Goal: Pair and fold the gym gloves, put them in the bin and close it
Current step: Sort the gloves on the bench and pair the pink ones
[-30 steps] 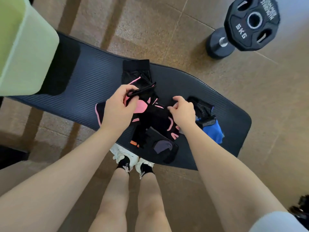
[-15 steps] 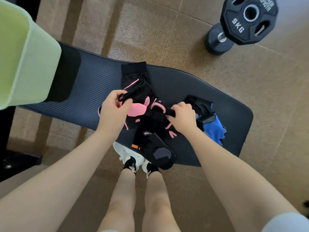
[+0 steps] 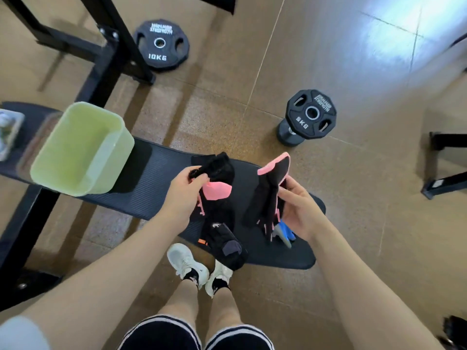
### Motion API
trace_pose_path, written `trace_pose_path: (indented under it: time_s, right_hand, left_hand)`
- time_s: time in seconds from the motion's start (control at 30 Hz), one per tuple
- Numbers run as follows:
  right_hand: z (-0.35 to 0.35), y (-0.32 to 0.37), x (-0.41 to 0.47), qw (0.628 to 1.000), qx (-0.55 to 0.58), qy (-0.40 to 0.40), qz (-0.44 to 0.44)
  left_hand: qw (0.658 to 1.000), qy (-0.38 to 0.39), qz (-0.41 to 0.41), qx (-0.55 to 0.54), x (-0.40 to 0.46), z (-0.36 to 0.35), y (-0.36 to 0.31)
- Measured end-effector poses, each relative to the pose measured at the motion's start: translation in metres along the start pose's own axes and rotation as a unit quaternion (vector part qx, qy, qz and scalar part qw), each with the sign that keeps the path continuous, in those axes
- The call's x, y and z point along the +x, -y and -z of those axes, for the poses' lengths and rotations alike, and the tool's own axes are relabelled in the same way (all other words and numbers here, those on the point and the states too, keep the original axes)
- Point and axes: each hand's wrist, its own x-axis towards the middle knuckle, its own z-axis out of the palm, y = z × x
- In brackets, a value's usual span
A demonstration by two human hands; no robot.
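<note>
A dark ribbed bench pad runs from the left edge toward the lower centre of the frame; a pale green bin stands open on it at left; a black glove with an orange tag lies at its near edge, a blue glove just right of it; on the brown tiled floor a 10 kg plate lies at upper centre and a 5 kg plate rests atop a dumbbell at right.

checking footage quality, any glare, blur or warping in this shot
Head view: bright glare on the floor top right; wide-angle bending curves the bench; the green bin looks soft; left hand and right hand with gloves are fairly sharp.
</note>
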Motion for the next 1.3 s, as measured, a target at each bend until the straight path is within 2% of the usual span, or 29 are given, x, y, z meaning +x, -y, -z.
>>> trace_pose_path:
  time_s: [0.2, 0.33, 0.57, 0.73, 0.8, 0.87, 0.93, 0.97, 1.0, 1.03, 1.07, 1.1, 1.17, 1.23, 1.3]
  right_hand:
    - [-0.038, 0.016, -0.025, 0.996, -0.074, -0.042, 0.008]
    - [-0.047, 0.032, -0.042, 0.999, -0.032, -0.023, 0.038]
    - [-0.061, 0.035, -0.063, 0.979, -0.17, -0.06, 0.096]
    - [-0.061, 0.033, -0.078, 0.982, -0.171, -0.027, 0.075]
    - [-0.064, 0.028, -0.08, 0.977, -0.188, -0.06, 0.08]
    - [-0.069, 0.025, -0.081, 0.952, -0.251, -0.135, 0.114]
    - [-0.073, 0.022, -0.083, 0.889, -0.363, -0.209, 0.186]
    - [-0.075, 0.021, -0.085, 0.874, -0.386, -0.215, 0.203]
    - [-0.078, 0.02, -0.088, 0.889, -0.365, -0.196, 0.195]
    - [-0.082, 0.021, -0.09, 0.927, -0.297, -0.157, 0.166]
    - [-0.086, 0.021, -0.093, 0.967, -0.198, -0.106, 0.121]
    - [-0.085, 0.022, -0.095, 0.989, -0.108, -0.061, 0.075]
    - [-0.081, 0.023, -0.099, 0.999, -0.028, 0.001, 0.022]
    - [-0.077, 0.024, -0.101, 0.999, -0.003, 0.048, 0.001]
    - [-0.077, 0.025, -0.1, 0.998, 0.015, 0.065, -0.006]
  left_hand:
    - [0.993, 0.118, 0.004, -0.029, -0.055, -0.005, -0.038]
    - [0.985, 0.166, 0.001, -0.054, -0.073, -0.001, -0.052]
    - [0.981, 0.189, 0.0, -0.034, -0.1, 0.006, -0.059]
    - [0.981, 0.19, 0.015, -0.034, -0.115, 0.011, -0.064]
    - [0.977, 0.211, 0.012, -0.025, -0.123, 0.005, -0.065]
    - [0.976, 0.212, 0.016, -0.05, -0.131, -0.004, -0.066]
    - [0.974, 0.204, 0.032, -0.091, -0.141, -0.01, -0.068]
    - [0.972, 0.21, 0.035, -0.104, -0.146, -0.012, -0.069]
    - [0.97, 0.214, 0.034, -0.11, -0.149, -0.015, -0.072]
    - [0.972, 0.209, 0.027, -0.104, -0.151, -0.019, -0.075]
    - [0.975, 0.199, 0.03, -0.096, -0.151, -0.023, -0.08]
    - [0.977, 0.188, 0.041, -0.087, -0.151, -0.025, -0.085]
    - [0.984, 0.161, 0.056, -0.059, -0.147, -0.026, -0.091]
    - [0.984, 0.171, 0.04, -0.032, -0.143, -0.026, -0.094]
    - [0.988, 0.144, 0.054, -0.015, -0.134, -0.026, -0.095]
